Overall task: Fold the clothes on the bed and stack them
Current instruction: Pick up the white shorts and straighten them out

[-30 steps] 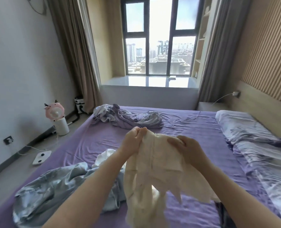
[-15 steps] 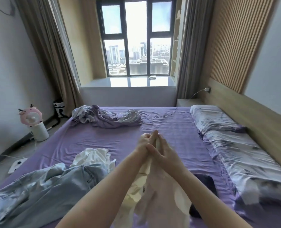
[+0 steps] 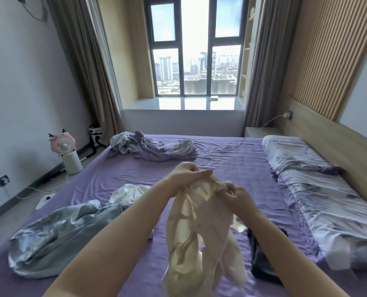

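A cream garment (image 3: 197,236) hangs in the air over the purple bed (image 3: 227,168), bunched and drooping toward me. My left hand (image 3: 186,174) grips its top edge, and my right hand (image 3: 236,196) pinches the same edge a little lower and to the right. On the bed lie a grey-blue garment (image 3: 53,234) at the near left, a white one (image 3: 129,192) just behind it, a purple-grey heap (image 3: 154,146) at the far side, and a dark garment (image 3: 264,258) under my right forearm.
A patterned pillow and rolled duvet (image 3: 313,194) run along the wooden headboard on the right. On the floor at the left stand a pink fan on a white base (image 3: 65,153) and a white scale (image 3: 44,201). A window ledge lies beyond the bed.
My hands, pressed together half a second ago, have drawn apart along the garment's top edge. The right hand has dropped lower, and the cloth has spread open between them.
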Action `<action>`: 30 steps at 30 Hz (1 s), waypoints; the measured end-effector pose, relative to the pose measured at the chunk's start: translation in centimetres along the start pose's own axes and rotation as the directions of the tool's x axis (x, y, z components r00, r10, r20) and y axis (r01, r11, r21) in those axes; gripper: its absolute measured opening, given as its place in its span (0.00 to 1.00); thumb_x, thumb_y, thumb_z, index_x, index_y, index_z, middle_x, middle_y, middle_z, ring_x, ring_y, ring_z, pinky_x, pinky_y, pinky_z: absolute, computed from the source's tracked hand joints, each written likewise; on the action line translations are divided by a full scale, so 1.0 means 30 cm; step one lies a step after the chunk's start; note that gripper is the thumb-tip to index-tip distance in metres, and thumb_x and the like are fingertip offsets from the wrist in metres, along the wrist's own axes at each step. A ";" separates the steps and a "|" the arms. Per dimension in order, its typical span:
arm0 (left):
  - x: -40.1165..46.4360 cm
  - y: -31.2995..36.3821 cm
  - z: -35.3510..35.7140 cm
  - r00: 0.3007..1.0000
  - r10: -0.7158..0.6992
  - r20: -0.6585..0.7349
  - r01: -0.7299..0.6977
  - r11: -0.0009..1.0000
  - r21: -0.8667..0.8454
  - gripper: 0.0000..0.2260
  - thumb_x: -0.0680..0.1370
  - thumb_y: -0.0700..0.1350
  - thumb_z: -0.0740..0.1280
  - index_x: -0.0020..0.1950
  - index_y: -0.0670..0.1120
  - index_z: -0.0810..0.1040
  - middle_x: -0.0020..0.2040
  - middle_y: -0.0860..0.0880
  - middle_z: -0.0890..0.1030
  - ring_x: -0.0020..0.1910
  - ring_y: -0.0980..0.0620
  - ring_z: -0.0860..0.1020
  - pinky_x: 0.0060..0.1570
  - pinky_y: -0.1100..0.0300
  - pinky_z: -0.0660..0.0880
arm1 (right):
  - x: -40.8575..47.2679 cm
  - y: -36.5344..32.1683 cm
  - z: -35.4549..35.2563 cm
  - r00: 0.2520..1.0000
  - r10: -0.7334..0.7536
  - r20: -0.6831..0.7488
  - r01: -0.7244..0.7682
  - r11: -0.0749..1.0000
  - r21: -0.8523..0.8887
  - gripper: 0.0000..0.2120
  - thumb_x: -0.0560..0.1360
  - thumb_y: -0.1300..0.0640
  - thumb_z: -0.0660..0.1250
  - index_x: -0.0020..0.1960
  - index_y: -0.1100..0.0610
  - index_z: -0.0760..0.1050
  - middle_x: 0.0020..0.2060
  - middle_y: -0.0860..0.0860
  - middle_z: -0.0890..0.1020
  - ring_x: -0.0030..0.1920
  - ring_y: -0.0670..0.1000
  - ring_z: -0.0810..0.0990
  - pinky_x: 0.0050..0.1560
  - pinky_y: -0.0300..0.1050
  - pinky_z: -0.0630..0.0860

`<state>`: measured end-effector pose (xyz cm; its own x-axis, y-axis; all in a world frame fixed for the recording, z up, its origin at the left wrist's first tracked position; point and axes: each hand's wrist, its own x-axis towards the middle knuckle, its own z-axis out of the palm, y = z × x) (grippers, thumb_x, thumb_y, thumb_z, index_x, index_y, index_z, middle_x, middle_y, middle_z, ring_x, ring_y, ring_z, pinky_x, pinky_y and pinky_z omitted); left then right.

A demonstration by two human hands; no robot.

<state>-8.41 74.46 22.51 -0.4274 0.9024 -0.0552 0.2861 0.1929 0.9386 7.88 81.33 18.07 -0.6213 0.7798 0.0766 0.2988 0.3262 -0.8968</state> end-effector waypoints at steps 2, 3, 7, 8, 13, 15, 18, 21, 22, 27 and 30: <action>-0.021 0.015 -0.062 0.994 0.024 0.110 -0.043 0.984 0.171 0.13 0.70 0.53 0.75 0.45 0.47 0.77 0.36 0.52 0.74 0.31 0.57 0.70 0.27 0.67 0.67 | 0.005 0.013 -0.045 0.992 0.073 0.107 -0.099 0.959 0.264 0.06 0.76 0.61 0.63 0.41 0.56 0.77 0.31 0.49 0.75 0.33 0.47 0.73 0.32 0.39 0.69; -0.033 0.020 -0.093 0.985 0.006 0.174 -0.048 0.970 0.238 0.14 0.69 0.52 0.76 0.49 0.48 0.78 0.38 0.53 0.75 0.32 0.58 0.72 0.29 0.68 0.68 | 0.006 0.016 -0.063 0.978 0.076 0.196 -0.145 0.919 0.367 0.06 0.77 0.62 0.63 0.43 0.58 0.77 0.31 0.50 0.76 0.33 0.46 0.74 0.32 0.39 0.70; -0.061 0.021 -0.181 0.938 -0.105 0.331 -0.024 0.932 0.362 0.18 0.65 0.48 0.79 0.51 0.50 0.78 0.45 0.51 0.80 0.41 0.54 0.79 0.42 0.60 0.77 | 0.016 0.006 -0.067 0.935 0.001 0.356 -0.214 0.801 0.559 0.06 0.75 0.61 0.63 0.47 0.63 0.75 0.35 0.56 0.77 0.34 0.51 0.76 0.34 0.43 0.73; -0.069 0.016 -0.191 0.916 -0.139 0.375 0.005 0.942 0.336 0.15 0.66 0.46 0.79 0.49 0.48 0.78 0.44 0.50 0.80 0.40 0.53 0.79 0.41 0.59 0.77 | 0.021 -0.004 -0.057 0.935 0.002 0.355 -0.230 0.764 0.603 0.06 0.76 0.61 0.61 0.47 0.63 0.75 0.35 0.56 0.78 0.33 0.51 0.77 0.32 0.42 0.74; -0.090 -0.099 -0.178 0.940 -0.155 0.303 0.065 0.955 0.289 0.24 0.65 0.49 0.79 0.58 0.49 0.76 0.58 0.49 0.78 0.58 0.52 0.76 0.62 0.55 0.73 | 0.050 -0.020 -0.013 0.954 0.115 0.276 -0.289 0.590 0.754 0.10 0.78 0.63 0.56 0.44 0.62 0.75 0.31 0.56 0.79 0.30 0.50 0.78 0.30 0.40 0.76; -0.095 -0.157 -0.132 0.997 0.025 0.075 -0.059 0.870 0.489 0.31 0.66 0.53 0.78 0.65 0.51 0.71 0.65 0.51 0.70 0.64 0.53 0.69 0.67 0.57 0.65 | 0.058 -0.009 0.005 0.940 0.194 0.280 -0.341 0.528 0.778 0.11 0.78 0.62 0.57 0.42 0.63 0.76 0.29 0.56 0.80 0.29 0.51 0.79 0.30 0.42 0.77; -0.145 -0.232 -0.017 0.863 0.482 -0.151 -0.310 0.741 0.595 0.20 0.70 0.57 0.71 0.58 0.49 0.77 0.56 0.52 0.75 0.57 0.54 0.74 0.59 0.58 0.70 | 0.059 -0.002 0.028 0.915 0.244 0.321 -0.400 0.451 0.798 0.13 0.78 0.62 0.57 0.43 0.66 0.77 0.31 0.58 0.82 0.30 0.53 0.81 0.31 0.43 0.79; -0.214 -0.283 0.079 0.868 0.488 -0.089 -0.412 0.809 0.419 0.21 0.70 0.59 0.70 0.58 0.49 0.77 0.54 0.55 0.78 0.52 0.59 0.76 0.54 0.59 0.74 | 0.057 0.008 0.028 0.899 0.218 0.380 -0.437 0.371 0.820 0.16 0.79 0.60 0.53 0.42 0.67 0.76 0.32 0.60 0.82 0.32 0.55 0.83 0.31 0.44 0.80; -0.226 -0.294 0.101 0.899 0.436 -0.034 -0.390 0.833 0.392 0.26 0.69 0.61 0.70 0.63 0.50 0.75 0.57 0.57 0.77 0.55 0.61 0.75 0.56 0.63 0.72 | 0.056 0.014 0.023 0.893 0.207 0.399 -0.449 0.348 0.823 0.18 0.79 0.60 0.53 0.41 0.68 0.77 0.32 0.61 0.82 0.32 0.56 0.83 0.31 0.45 0.80; -0.188 -0.296 0.172 0.958 0.254 -0.135 -0.204 0.931 0.304 0.13 0.69 0.57 0.67 0.36 0.49 0.70 0.32 0.56 0.73 0.31 0.60 0.67 0.35 0.63 0.66 | 0.072 0.076 -0.008 0.882 0.293 0.370 -0.461 0.365 0.809 0.14 0.78 0.59 0.56 0.44 0.65 0.76 0.37 0.60 0.80 0.35 0.55 0.81 0.35 0.45 0.80; -0.146 -0.268 0.179 0.969 0.232 -0.083 -0.206 0.948 0.243 0.16 0.74 0.46 0.70 0.31 0.50 0.65 0.28 0.55 0.65 0.27 0.59 0.63 0.30 0.65 0.60 | 0.090 0.142 -0.052 0.909 0.351 0.222 -0.393 0.553 0.735 0.09 0.79 0.61 0.57 0.47 0.63 0.75 0.38 0.58 0.78 0.34 0.52 0.79 0.34 0.43 0.77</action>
<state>-4.23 71.03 13.36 -0.4192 0.8872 0.1926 0.5679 0.0908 0.8181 8.59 85.65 15.14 -0.6211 0.7051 -0.3423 -0.1228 -0.5188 -0.8460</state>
